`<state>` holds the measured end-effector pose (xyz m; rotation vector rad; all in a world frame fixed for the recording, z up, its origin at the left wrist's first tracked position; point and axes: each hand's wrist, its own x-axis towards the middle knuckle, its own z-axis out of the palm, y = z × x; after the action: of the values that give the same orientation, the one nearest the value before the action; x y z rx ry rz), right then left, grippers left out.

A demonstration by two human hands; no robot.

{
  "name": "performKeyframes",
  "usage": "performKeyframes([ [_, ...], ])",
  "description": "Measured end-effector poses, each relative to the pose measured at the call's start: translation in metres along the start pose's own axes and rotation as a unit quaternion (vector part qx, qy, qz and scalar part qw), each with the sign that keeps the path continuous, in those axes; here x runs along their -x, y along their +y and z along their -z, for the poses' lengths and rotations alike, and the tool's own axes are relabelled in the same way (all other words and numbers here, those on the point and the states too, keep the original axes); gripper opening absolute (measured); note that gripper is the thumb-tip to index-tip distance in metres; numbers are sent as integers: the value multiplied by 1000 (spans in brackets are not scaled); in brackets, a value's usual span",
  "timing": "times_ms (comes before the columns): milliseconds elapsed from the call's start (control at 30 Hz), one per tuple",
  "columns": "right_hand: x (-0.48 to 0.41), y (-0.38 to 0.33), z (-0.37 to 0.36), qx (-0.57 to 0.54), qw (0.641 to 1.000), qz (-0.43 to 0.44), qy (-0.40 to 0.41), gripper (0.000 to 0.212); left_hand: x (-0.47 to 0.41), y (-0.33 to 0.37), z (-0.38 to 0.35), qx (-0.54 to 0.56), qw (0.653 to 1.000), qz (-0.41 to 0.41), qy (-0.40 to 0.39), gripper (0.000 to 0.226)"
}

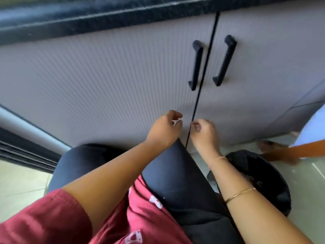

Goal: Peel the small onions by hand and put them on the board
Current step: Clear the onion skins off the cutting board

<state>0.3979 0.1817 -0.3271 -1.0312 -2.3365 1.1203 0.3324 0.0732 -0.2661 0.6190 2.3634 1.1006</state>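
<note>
Ribbed, matte grey cabinet doors (109, 81) fill most of the view, split by a thin dark seam. Above them runs the rounded front edge of the counter (88, 16), black speckled stone with a gloss. Glossy pale floor tiles (307, 182) show at the lower right. The person's lap is in smooth dark trousers (175, 173) under a soft red printed top (44, 217). A round black bin (274, 182) with a crinkled dark liner stands on the floor beside the right forearm. Two angular black bar handles (196, 66) flank the seam. Thin gold bangles (241, 192) circle the right forearm.

The left grip (165, 127) is curled, pinching the small onion (177, 121), pale, glossy and blurred, at its fingertips, in the air just left of the seam and well below the counter's front edge. The right grip (204, 131), close beside it across the seam, has thumb and forefinger pressed on a tiny pale scrap (192, 123), too small to identify, apart from the onion.
</note>
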Motion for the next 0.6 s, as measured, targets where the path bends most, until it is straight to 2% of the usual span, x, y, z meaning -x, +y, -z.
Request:
performKeyframes([
  [133,15,-73,-8,-8,984,177,13,15,16,-8,54,-62,987,-12,150,23],
  [267,34,-129,-9,-1,948,317,16,17,37,-4,103,-98,967,-47,230,22],
  [467,45,-190,7,27,896,440,50,13,69,23,168,-196,944,-78,253,19],
  [600,37,-235,28,7,866,493,83,14,86,52,208,-191,947,-87,245,27],
])
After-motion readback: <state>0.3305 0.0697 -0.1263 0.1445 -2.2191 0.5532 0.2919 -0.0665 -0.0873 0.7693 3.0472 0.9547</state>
